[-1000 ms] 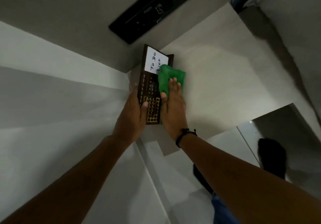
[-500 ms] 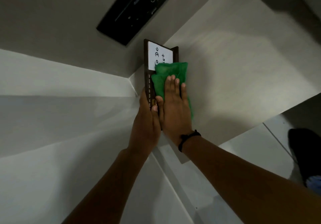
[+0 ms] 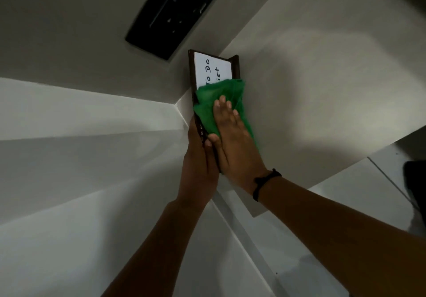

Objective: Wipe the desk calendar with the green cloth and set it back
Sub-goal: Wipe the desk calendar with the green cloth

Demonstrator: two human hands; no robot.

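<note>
The desk calendar (image 3: pixel 212 68) is a dark brown frame with a white "To Do List" card at its far end. I hold it in the air above the corner of a pale desk. My left hand (image 3: pixel 199 165) grips its near left edge. My right hand (image 3: pixel 232 140) lies flat on the green cloth (image 3: pixel 214 103), pressing it onto the calendar's face. The cloth covers the middle of the calendar and the lower edge of the white card. The date grid is hidden under the cloth and my hands.
A black flat device (image 3: pixel 170 13) lies on the darker surface beyond the calendar. The pale desk top (image 3: pixel 322 84) stretches to the right. White cabinet fronts (image 3: pixel 69 181) fill the left and lower area. A dark shape (image 3: pixel 415 181) sits at the right edge.
My right hand has slid the green cloth across the calendar from its right part to its whole face. The date grid, visible a second ago, is now covered.
</note>
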